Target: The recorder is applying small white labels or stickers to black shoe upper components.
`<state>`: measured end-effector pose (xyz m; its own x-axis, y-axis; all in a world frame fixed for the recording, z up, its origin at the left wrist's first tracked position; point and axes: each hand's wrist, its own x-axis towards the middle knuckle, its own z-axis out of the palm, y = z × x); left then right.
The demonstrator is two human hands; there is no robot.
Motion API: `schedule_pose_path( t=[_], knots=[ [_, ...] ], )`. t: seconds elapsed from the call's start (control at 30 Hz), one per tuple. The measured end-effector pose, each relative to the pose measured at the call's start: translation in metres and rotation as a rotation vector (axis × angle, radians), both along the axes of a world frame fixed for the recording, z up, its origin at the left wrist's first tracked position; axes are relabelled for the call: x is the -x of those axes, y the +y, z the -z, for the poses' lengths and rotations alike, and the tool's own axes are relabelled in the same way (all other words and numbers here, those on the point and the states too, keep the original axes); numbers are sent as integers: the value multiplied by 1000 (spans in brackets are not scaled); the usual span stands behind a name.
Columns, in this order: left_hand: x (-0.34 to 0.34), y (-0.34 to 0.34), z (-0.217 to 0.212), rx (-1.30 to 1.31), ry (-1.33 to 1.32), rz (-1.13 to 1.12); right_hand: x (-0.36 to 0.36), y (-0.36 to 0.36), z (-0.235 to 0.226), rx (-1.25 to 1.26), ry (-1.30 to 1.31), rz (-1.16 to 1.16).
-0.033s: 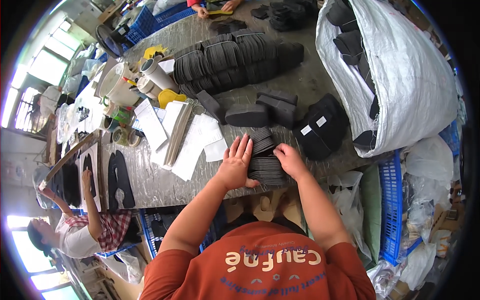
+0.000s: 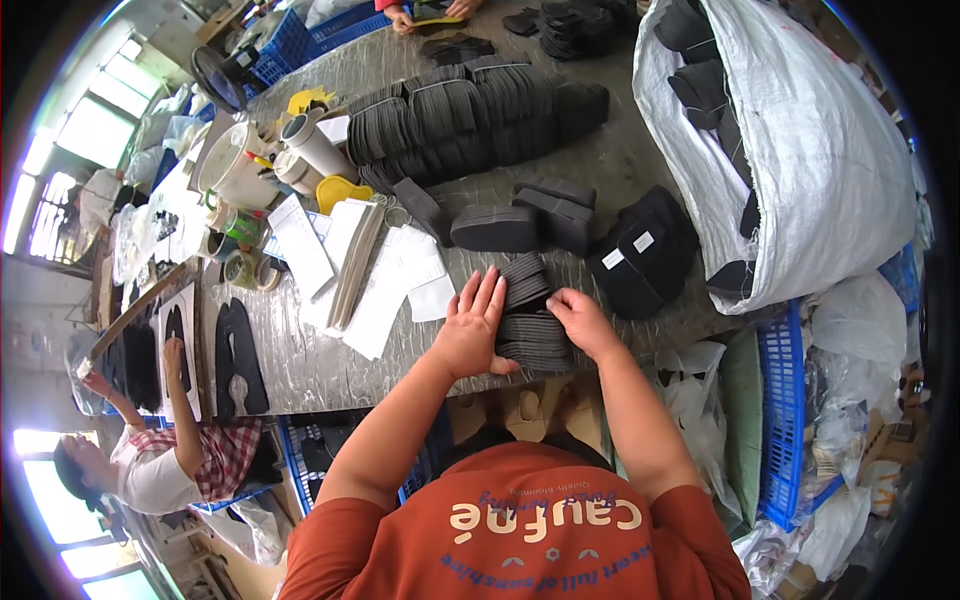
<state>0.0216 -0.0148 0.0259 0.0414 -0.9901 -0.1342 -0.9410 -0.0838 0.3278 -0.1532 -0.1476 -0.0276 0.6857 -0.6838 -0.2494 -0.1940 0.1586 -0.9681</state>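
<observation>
A bundle of dark grey insole-like pieces (image 2: 532,342), stacked with their edges up, lies at the near edge of the table. A dark gap crosses its middle. My left hand (image 2: 468,325) rests flat along the left side, fingers stretched out and thumb at the lower corner. On the opposite side, my right hand (image 2: 583,322) is closed, its thumb and forefinger pinching at the bundle's edge beside the gap. What lies between those fingertips is mostly hidden. Just beyond stand smaller dark bundles (image 2: 494,229), and a larger black bundle (image 2: 643,252) with white labels is to the right.
Long rows of dark stacked pieces (image 2: 450,115) fill the table's far middle. A white woven sack (image 2: 820,150) bulges at the right, above a blue crate (image 2: 783,410). Papers (image 2: 385,290), cups and tape rolls crowd the left. A co-worker (image 2: 150,470) works at far left; another's hands show at the top.
</observation>
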Motion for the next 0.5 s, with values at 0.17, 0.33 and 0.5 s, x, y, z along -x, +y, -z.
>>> schedule_pose_path(
  t=[0.17, 0.33, 0.5],
  knots=[
    [1, 0, -3, -8, -28, -2, -4, -8, -21, -45, 107, -170],
    [4, -5, -4, -5, 6, 4, 8, -5, 7, -164, 54, 301],
    [-3, 1, 3, 15, 22, -17, 137, -6, 1, -248, -134, 724]
  ],
)
